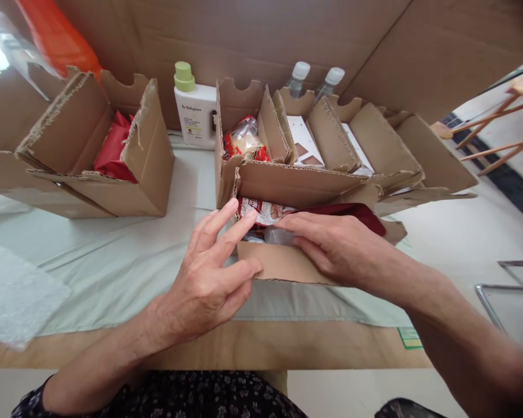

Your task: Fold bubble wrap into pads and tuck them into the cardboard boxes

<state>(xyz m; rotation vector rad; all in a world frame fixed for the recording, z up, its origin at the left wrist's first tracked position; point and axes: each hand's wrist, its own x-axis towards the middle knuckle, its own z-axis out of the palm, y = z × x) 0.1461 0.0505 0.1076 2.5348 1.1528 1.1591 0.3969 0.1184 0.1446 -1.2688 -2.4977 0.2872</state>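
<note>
A small open cardboard box (287, 264) stands at the front of the table. Inside it lie a red-and-white printed packet (265, 212), a clear plastic item (279, 235) and something dark red (361, 215). My left hand (215, 270) is at the box's left end, fingers spread, with the thumb by the front wall; it holds nothing. From the right, my right hand (337, 241) reaches into the box with fingers stretched out. Its fingertips are at the packet and the clear plastic item, and I see no grip around either.
Behind are cardboard compartments (318, 136) with a red-and-clear snack bag (246, 139) and white boxes (304, 139). A white bottle with a green cap (196, 113) stands left of them. Further left, a carton (157, 157) holds a red package (115, 148). Bubble wrap (20, 293) lies at far left.
</note>
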